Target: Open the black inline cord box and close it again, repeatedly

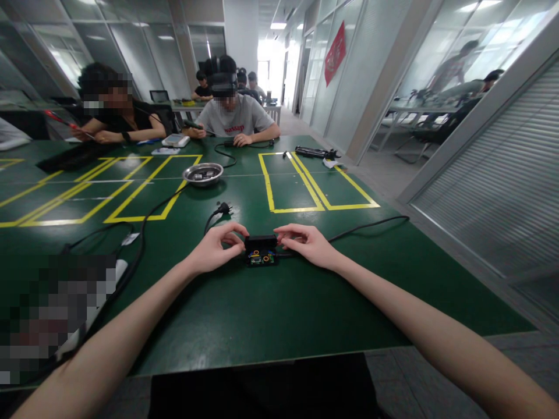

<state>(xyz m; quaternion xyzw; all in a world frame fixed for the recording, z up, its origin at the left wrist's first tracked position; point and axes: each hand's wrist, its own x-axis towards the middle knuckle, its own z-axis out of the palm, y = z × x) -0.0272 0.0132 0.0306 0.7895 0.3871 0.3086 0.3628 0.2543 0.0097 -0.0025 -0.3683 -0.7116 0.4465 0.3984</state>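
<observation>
In front of me on the green table [244, 314] lies a small black casing [262, 265] with a circuit board [261, 256] showing inside it. A black cover [262, 241] stands raised along its far side. My left hand [218, 247] grips the cover's left end between thumb and fingers. At the opposite end, the fingers of my right hand [308, 244] are curled closed on the cover. A black cable [371, 227] runs from the casing's right side, passing by my right hand. Just beyond my left hand lies a black power plug [223, 208].
A metal bowl [203, 173] with small parts sits farther back. Yellow tape [299, 209] marks rectangles on the table. A folded black tripod-like object [317, 152] lies at the far right. Two people sit across the table. A black cord [142, 244] trails along the left.
</observation>
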